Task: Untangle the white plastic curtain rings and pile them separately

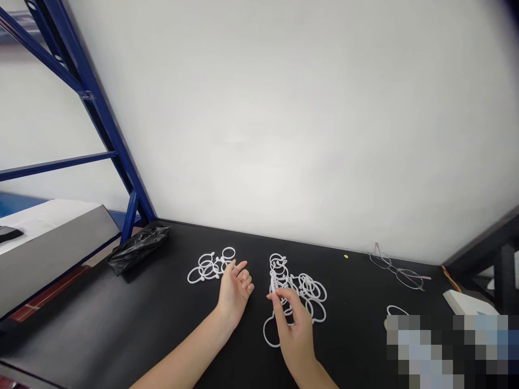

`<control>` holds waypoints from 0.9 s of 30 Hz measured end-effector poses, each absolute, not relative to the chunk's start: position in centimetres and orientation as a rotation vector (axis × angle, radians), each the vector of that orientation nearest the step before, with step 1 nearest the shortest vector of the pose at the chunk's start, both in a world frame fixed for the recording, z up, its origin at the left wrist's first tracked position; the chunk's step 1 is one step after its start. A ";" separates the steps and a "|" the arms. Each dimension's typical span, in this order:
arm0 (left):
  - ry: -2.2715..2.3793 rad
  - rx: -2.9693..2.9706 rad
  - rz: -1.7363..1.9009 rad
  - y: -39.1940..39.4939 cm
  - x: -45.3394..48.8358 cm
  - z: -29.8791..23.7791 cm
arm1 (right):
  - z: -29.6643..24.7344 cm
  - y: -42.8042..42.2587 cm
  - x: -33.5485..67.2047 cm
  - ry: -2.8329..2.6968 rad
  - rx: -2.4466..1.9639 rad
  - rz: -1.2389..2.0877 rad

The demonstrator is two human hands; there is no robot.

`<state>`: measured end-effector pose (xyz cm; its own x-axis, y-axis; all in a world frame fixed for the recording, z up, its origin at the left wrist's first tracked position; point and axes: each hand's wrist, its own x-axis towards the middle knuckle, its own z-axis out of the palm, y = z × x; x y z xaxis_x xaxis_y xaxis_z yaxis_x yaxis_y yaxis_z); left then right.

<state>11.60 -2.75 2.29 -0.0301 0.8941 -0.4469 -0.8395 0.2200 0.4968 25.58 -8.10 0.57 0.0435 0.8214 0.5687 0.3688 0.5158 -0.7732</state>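
My left hand [236,289] is turned palm up with the fingers apart and loosely bent, and nothing shows in it. Just behind its fingertips lies a small group of white plastic loops [208,268] with little knobs, like closed cable ties. My right hand [294,327] pinches a white plastic loop [273,282] between thumb and forefinger, seen nearly edge-on. Under and beyond that hand spreads a larger tangle of white loops [318,292], partly hidden by the fingers. All of them rest on the black tabletop [154,319].
Eyeglasses [399,273] lie at the back right, near a small yellow bit [346,256]. Another white loop [397,309] is beside a blurred-out patch. A crumpled black plastic bag [140,248] sits at the back left, by a blue metal frame [107,124]. The wall [284,135] rises behind.
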 end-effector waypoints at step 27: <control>1.038 1.515 1.127 -5.9 13.2 3.0 | 1.4 -8.4 25.0 -1.652 -0.886 0.684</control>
